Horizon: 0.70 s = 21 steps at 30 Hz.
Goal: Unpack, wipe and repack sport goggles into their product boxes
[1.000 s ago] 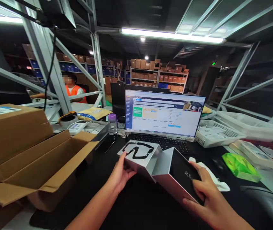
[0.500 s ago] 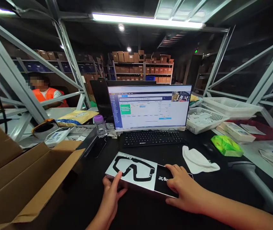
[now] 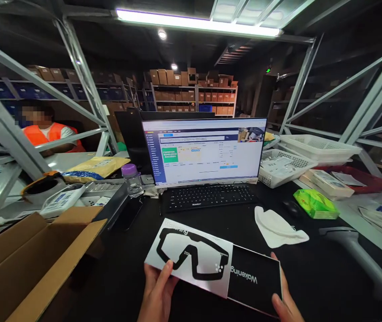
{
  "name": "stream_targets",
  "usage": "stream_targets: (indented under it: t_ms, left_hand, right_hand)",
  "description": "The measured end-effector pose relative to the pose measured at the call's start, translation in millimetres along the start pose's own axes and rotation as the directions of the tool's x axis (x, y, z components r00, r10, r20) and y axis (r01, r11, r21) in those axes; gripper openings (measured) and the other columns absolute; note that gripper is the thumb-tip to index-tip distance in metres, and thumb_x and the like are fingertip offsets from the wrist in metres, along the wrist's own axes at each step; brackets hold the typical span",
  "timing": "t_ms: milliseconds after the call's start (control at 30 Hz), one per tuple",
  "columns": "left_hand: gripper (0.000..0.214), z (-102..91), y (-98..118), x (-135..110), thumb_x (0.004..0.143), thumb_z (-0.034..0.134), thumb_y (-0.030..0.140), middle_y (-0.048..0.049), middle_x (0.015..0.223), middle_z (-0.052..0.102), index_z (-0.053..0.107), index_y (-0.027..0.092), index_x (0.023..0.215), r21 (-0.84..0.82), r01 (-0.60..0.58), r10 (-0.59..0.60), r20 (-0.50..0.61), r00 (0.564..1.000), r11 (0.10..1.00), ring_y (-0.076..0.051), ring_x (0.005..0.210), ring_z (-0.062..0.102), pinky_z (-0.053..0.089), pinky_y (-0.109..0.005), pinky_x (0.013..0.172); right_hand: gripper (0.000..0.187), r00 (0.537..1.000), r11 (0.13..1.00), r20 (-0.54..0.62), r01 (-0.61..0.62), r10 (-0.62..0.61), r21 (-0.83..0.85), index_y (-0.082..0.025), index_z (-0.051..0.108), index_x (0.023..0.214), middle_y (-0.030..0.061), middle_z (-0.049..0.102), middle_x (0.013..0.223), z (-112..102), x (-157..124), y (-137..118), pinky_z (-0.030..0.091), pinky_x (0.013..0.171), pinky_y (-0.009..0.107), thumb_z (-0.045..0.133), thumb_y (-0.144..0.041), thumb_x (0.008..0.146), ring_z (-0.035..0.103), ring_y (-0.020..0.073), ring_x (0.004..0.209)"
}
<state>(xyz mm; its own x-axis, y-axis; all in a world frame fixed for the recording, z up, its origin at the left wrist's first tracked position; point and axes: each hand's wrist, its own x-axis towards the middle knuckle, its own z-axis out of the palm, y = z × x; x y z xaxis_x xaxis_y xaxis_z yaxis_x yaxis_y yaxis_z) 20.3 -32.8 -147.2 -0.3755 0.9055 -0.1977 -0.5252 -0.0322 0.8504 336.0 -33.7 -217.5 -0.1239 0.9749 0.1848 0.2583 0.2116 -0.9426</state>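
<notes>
In front of me is a slide-out goggles box, its white sleeve (image 3: 207,259) printed with a black goggle outline. A black inner box (image 3: 256,279) marked "Wakening" sticks out of the sleeve's right end, partly drawn out. My left hand (image 3: 159,286) is closed around the sleeve's near left corner, thumb on top. Around the outer end of the inner box, my right hand (image 3: 286,290) grips with the thumb at the near side and fingers at the far side. The box is tilted toward me.
An open cardboard box (image 3: 36,264) stands at the left. Behind are a keyboard (image 3: 211,197) and a monitor (image 3: 200,154). On the right lie a white mask (image 3: 278,228), a green packet (image 3: 316,203) and a scanner (image 3: 354,250). A person in an orange vest (image 3: 50,134) sits beyond.
The black inner box has slid further right out of the sleeve. My right hand has moved from its top to its outer end. The box is now tipped up toward me.
</notes>
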Motion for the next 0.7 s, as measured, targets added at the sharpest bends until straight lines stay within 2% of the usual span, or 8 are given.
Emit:
stream_targets:
  t_ms: [100, 267, 367, 467, 533, 633, 667, 700]
  left_hand:
    - [0.088, -0.4, -8, -10, 0.068, 0.085, 0.049, -0.0064, 0.138, 0.06, 0.042, 0.035, 0.145, -0.005, 0.03, -0.03, 0.055, 0.998, 1.0, -0.035, 0.135, 0.051, 0.047, -0.049, 0.109]
    - [0.104, -17.5, -13, -22, 0.062, 0.09, 0.042, -0.0072, 0.132, 0.066, 0.035, 0.034, 0.15, 0.04, -0.018, 0.013, 0.112, 0.994, 0.999, -0.036, 0.133, 0.053, 0.043, -0.05, 0.113]
    - [0.089, -23.9, -3, -16, 0.071, 0.084, 0.041, -0.0089, 0.13, 0.068, 0.04, 0.031, 0.148, -0.004, 0.067, -0.065, 0.177, 0.982, 0.998, -0.035, 0.131, 0.055, 0.036, -0.052, 0.117]
    - [0.077, -19.7, 11, -3, 0.079, 0.077, 0.05, -0.01, 0.134, 0.066, 0.045, 0.031, 0.147, -0.117, 0.198, -0.14, 0.384, 0.913, 0.973, -0.036, 0.134, 0.053, 0.03, -0.056, 0.119]
    - [0.08, -13.6, 17, 5, 0.079, 0.069, 0.066, -0.0121, 0.139, 0.062, 0.046, 0.031, 0.147, -0.191, 0.267, -0.124, 0.544, 0.83, 0.945, -0.037, 0.139, 0.046, 0.027, -0.058, 0.119]
    - [0.092, -4.3, 18, 9, 0.075, 0.059, 0.081, -0.0172, 0.144, 0.056, 0.048, 0.025, 0.147, -0.214, 0.338, -0.105, 0.688, 0.719, 0.917, -0.041, 0.143, 0.04, 0.024, -0.06, 0.118]
    - [0.095, -1.6, 17, 7, 0.073, 0.059, 0.083, -0.0184, 0.144, 0.056, 0.049, 0.023, 0.146, -0.194, 0.347, -0.115, 0.706, 0.699, 0.918, -0.042, 0.142, 0.04, 0.024, -0.061, 0.118]
    - [0.096, 1.0, 15, 4, 0.072, 0.06, 0.083, -0.019, 0.143, 0.057, 0.05, 0.021, 0.145, -0.165, 0.351, -0.137, 0.708, 0.693, 0.922, -0.043, 0.141, 0.041, 0.025, -0.062, 0.117]
  right_hand:
    - [0.118, 0.988, 0.964, 0.156, -0.039, -0.003, 0.265, -0.021, -0.026, 0.156, 0.0173, 0.029, 0.163, 28, 3, -27, 0.034, 0.117, 0.049, 0.037, -0.088, 0.082, 0.037, 0.0347, 0.146]
    - [0.133, 0.929, 0.974, 0.356, 0.023, -0.104, 0.224, -0.028, -0.002, 0.161, 0.0177, 0.043, 0.155, 65, 18, -76, 0.036, 0.113, 0.055, 0.065, -0.088, 0.063, 0.039, 0.0403, 0.144]
    - [0.124, 0.948, 0.962, 0.27, 0.097, -0.167, 0.255, -0.026, -0.014, 0.159, 0.0214, 0.043, 0.151, 75, 26, -89, 0.04, 0.109, 0.058, 0.064, -0.076, 0.077, 0.045, 0.0376, 0.14]
    - [0.125, 0.944, 0.945, 0.065, 0.318, -0.323, 0.08, -0.023, -0.029, 0.154, 0.0237, 0.035, 0.154, 71, 39, -95, 0.042, 0.109, 0.059, 0.071, -0.051, 0.085, 0.044, 0.0355, 0.141]
    - [0.116, 0.839, 0.834, -0.012, 0.54, -0.545, -0.115, -0.024, -0.024, 0.157, 0.0212, 0.038, 0.151, 63, 50, -96, 0.045, 0.108, 0.056, 0.07, -0.029, 0.088, 0.046, 0.0335, 0.139]
    - [0.083, 0.551, 0.507, 0.088, 0.81, -0.83, -0.295, -0.037, 0.005, 0.16, 0.0093, 0.05, 0.147, 52, 61, -88, 0.049, 0.108, 0.048, 0.054, -0.014, 0.096, 0.047, 0.026, 0.139]
    - [0.074, 0.487, 0.426, 0.162, 0.852, -0.858, -0.304, -0.042, 0.015, 0.158, 0.0046, 0.054, 0.146, 49, 62, -84, 0.05, 0.108, 0.045, 0.051, -0.016, 0.1, 0.048, 0.0238, 0.139]
    - [0.067, 0.49, 0.418, 0.218, 0.856, -0.844, -0.304, -0.049, 0.021, 0.155, -0.0018, 0.058, 0.144, 48, 61, -81, 0.051, 0.108, 0.041, 0.053, -0.024, 0.102, 0.051, 0.0209, 0.137]
